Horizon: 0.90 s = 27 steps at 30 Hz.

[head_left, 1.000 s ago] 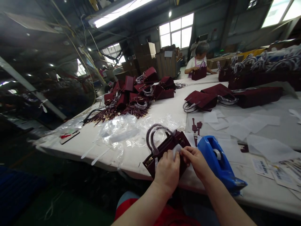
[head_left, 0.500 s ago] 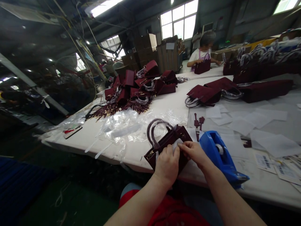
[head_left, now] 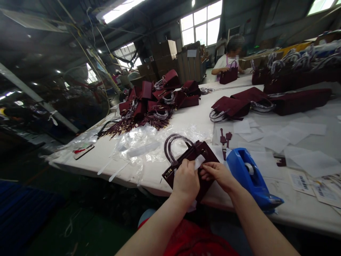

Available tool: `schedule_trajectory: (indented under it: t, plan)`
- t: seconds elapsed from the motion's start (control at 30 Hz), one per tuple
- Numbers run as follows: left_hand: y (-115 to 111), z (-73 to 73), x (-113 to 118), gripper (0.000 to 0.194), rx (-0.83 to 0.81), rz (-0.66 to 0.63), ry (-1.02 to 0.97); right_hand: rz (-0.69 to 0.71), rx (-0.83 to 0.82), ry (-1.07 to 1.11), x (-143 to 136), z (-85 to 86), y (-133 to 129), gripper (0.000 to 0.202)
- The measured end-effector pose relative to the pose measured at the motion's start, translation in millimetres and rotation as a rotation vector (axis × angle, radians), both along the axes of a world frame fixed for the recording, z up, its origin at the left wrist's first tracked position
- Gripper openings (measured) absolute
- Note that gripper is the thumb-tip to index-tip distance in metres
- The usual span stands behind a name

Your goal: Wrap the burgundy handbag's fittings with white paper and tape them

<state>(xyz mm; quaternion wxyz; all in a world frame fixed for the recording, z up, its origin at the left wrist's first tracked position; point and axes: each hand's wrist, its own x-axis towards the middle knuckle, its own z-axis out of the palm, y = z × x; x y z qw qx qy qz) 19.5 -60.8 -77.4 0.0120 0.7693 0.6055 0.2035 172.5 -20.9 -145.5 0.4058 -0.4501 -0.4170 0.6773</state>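
A dark burgundy handbag (head_left: pixel 207 151) rests tilted at the table's near edge, its two handles wrapped in clear plastic. My left hand (head_left: pixel 185 181) lies over its front with bent fingers, gripping the bag and touching a small white slip of paper (head_left: pixel 199 161). Beside that slip, my right hand (head_left: pixel 218 175) has its thumb and fingers pinched together close to the bag's front. What is between those fingertips is too small to make out. To the right of this hand stands a blue tape dispenser (head_left: pixel 250 177). Another white piece (head_left: pixel 192 206) shows below my left wrist.
Burgundy handbags (head_left: pixel 146 90) are heaped at the far left of the table, and more bags (head_left: pixel 231 106) lie at right. Clear plastic (head_left: pixel 142 142), white paper sheets (head_left: pixel 279 137), tags (head_left: pixel 301 181) and a phone (head_left: pixel 84 152) lie around. A co-worker (head_left: pixel 226 64) handles a bag across the table.
My right fingertips have come off the top of the white slip and sit lower beside it. More of the slip shows now. The handbag and left hand have shifted slightly left.
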Motion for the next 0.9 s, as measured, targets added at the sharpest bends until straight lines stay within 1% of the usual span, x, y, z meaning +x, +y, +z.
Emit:
schedule_trajectory:
  t: [0.2,0.37,0.47,0.6,0.73,0.9]
  plan:
    - [-0.1,4.9,-0.6,0.019,-0.018,-0.005,-0.1,0.078,-0.075,0.017,3.4,0.7,5.1,0.028]
    - [-2.8,8.3,1.6,0.018,-0.039,0.015,-0.105,0.118,-0.114,-0.019,5.3,1.6,9.3,0.025]
    - [-4.4,8.1,1.8,0.017,-0.026,-0.006,-0.113,0.125,-0.117,-0.063,4.1,-0.4,10.0,0.028]
    - [-4.7,7.1,-0.5,0.019,0.016,-0.042,-0.139,0.096,-0.11,-0.12,-0.1,-6.5,8.2,0.031]
    - [-5.9,5.0,-2.6,0.018,0.045,-0.085,-0.181,0.028,-0.09,-0.157,-4.2,-12.5,6.3,0.029]
    - [-13.2,0.2,2.4,0.025,0.088,-0.158,-0.168,-0.046,-0.052,-0.157,-4.7,-15.7,7.8,0.026]
